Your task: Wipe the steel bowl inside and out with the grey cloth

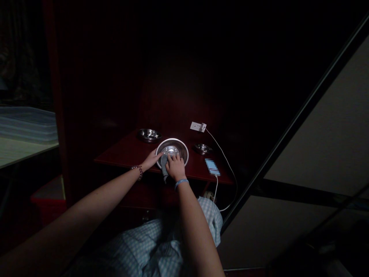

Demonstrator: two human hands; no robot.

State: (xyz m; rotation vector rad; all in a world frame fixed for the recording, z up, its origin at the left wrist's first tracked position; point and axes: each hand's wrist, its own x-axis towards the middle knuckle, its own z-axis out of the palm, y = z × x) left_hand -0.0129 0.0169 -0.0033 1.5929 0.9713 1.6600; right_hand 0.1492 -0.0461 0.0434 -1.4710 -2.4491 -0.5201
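A large shiny steel bowl (178, 147) sits on a dark red wooden shelf (123, 154). My left hand (152, 159) rests on the bowl's left rim, fingers curled around the edge. My right hand (175, 166) is closed on a grey cloth (164, 164) pressed inside the near part of the bowl. A bead bracelet is on my left wrist and a blue band on my right.
Two smaller steel bowls stand behind: one at the left (149, 134), one at the right (203, 148). A phone (212, 167) lies at the shelf's right, with a white cable (227, 163) running to a wall socket (198, 126). The room is very dark.
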